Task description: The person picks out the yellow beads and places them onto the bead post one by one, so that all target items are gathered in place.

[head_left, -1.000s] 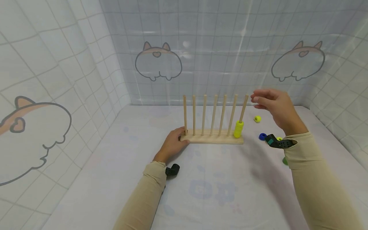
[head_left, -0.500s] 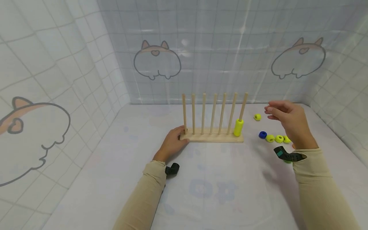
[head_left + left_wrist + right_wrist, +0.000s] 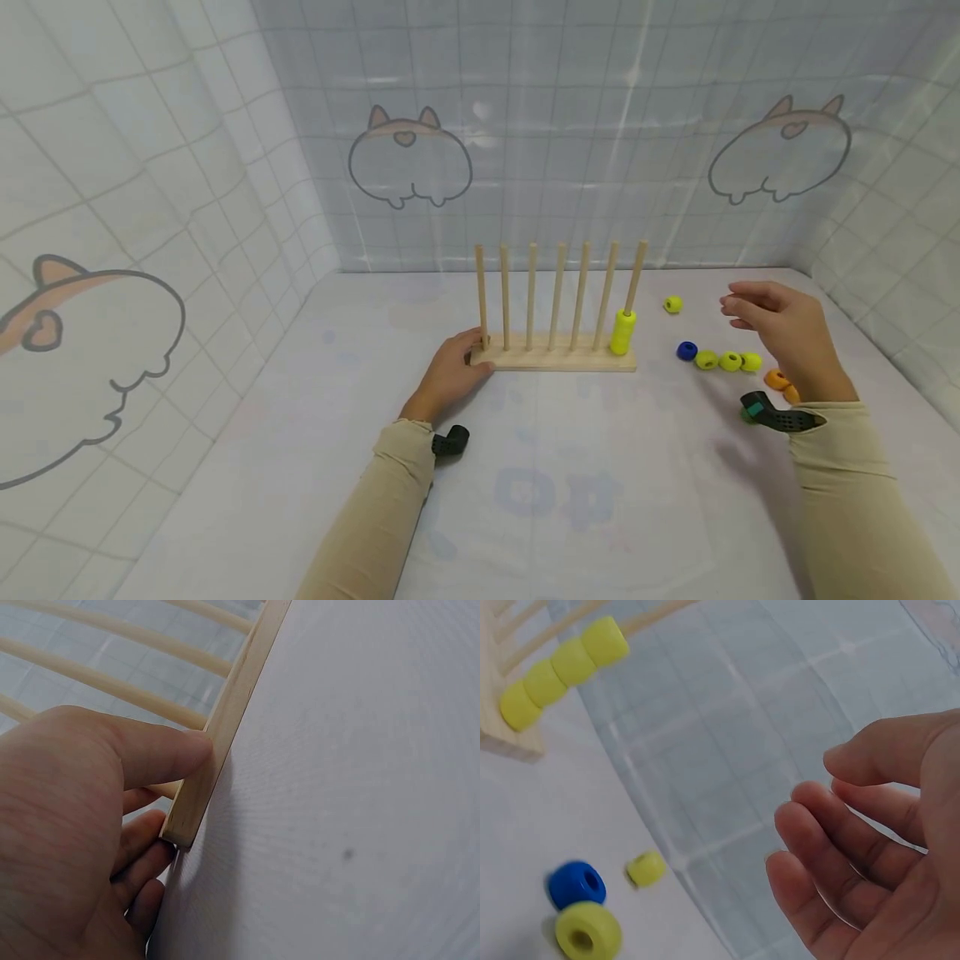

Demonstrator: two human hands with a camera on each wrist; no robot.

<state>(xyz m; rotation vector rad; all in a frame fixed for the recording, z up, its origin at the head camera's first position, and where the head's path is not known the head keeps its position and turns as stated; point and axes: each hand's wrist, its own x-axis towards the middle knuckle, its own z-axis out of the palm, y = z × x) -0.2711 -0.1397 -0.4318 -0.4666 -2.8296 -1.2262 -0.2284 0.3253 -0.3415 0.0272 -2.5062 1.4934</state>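
A wooden peg stand with several upright pegs sits on the table. At its left end my left hand grips the base, the thumb on the front edge and the fingers behind. Several yellow beads are stacked on the rightmost peg; the other pegs are bare. My right hand is raised right of the stand, fingers loosely bent and thumb apart, holding nothing. Closest below it lie yellow beads in a row beside a blue bead.
A single yellow bead lies farther back. Orange beads and a green bead are partly hidden by the right wrist and its black camera band. Tile-patterned curtains surround the table on three sides.
My right hand has moved right, away from the top of the rightmost peg and out over the loose beads, uncovering the yellow row and orange beads. The left hand stays on the base.
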